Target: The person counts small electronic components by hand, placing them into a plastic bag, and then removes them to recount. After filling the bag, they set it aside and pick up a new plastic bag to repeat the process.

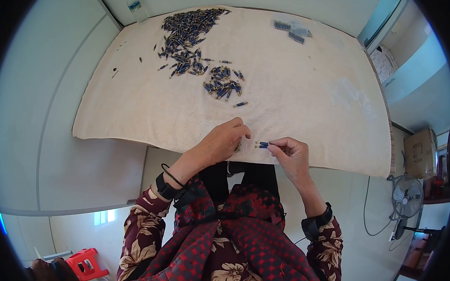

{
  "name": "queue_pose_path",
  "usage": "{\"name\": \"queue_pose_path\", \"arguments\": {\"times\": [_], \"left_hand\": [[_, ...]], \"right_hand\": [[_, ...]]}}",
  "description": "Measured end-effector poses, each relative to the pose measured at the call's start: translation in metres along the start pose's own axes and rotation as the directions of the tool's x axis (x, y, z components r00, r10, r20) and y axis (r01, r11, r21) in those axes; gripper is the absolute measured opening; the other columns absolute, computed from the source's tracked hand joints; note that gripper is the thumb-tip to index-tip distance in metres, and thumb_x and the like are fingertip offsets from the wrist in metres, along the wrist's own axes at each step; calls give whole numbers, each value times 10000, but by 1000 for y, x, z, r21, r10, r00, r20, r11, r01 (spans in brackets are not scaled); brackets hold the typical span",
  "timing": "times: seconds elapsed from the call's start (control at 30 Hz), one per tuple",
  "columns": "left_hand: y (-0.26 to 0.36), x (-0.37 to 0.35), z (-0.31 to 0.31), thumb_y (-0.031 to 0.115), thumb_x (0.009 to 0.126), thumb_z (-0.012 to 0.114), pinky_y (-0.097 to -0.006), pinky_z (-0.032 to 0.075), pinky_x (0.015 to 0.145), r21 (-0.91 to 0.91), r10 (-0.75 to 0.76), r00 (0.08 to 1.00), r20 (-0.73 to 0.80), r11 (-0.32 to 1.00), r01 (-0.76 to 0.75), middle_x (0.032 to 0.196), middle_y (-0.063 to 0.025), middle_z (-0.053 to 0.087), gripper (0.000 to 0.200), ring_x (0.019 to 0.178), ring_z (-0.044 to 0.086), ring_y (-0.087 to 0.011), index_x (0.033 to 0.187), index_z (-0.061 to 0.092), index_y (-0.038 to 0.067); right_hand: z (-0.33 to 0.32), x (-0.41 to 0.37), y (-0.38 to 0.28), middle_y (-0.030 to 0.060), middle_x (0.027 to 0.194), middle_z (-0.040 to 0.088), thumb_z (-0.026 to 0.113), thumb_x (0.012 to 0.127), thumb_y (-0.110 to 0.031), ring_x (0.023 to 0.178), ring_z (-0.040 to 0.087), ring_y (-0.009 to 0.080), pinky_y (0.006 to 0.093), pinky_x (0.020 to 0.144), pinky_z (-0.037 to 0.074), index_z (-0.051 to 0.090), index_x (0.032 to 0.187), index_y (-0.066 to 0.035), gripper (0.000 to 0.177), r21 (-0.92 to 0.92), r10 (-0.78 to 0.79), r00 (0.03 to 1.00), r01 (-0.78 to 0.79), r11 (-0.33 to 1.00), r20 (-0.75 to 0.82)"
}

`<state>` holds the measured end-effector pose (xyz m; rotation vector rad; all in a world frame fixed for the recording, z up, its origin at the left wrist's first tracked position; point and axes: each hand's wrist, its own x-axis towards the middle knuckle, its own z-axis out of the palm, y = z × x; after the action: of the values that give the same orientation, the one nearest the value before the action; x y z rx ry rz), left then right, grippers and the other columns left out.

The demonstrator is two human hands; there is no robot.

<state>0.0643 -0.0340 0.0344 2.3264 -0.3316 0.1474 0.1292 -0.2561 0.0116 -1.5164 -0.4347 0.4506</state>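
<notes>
My right hand (pixel 291 152) pinches two small blue cylindrical pieces with brass-coloured ends (pixel 261 144), side by side near the table's front edge. Curled over a small clear plastic bag (pixel 246 147) is my left hand (pixel 228 140); its fingers are bent together, and some small pieces show beneath them. What those fingers grip is too small to make out. One single blue piece (pixel 240 104) lies on the cloth beyond my hands. Behind it are a small cluster of the same pieces (pixel 222 84) and a large heap (pixel 189 31).
A pale cloth (pixel 307 94) covers the table. Filled clear packets (pixel 296 32) lie at the back right. A water bottle (pixel 135 7) stands at the back left. To the right are a fan (pixel 407 196) and a cardboard box (pixel 420 153); a red stool (pixel 86 264) is lower left.
</notes>
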Motion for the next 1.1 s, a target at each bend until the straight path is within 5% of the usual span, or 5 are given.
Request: {"name": "queue_pose_path", "arguments": {"times": [1.1], "left_hand": [[-12, -15, 14, -94, 779, 617, -294, 472, 651, -189, 33, 958, -283, 978, -90, 867, -105, 573, 154, 755, 587, -247, 874, 579, 20]], "right_hand": [[44, 20, -1, -7, 739, 644, 694, 850, -15, 646, 550, 28, 178, 578, 443, 695, 883, 17, 46, -252, -126, 988, 99, 963, -92]]}}
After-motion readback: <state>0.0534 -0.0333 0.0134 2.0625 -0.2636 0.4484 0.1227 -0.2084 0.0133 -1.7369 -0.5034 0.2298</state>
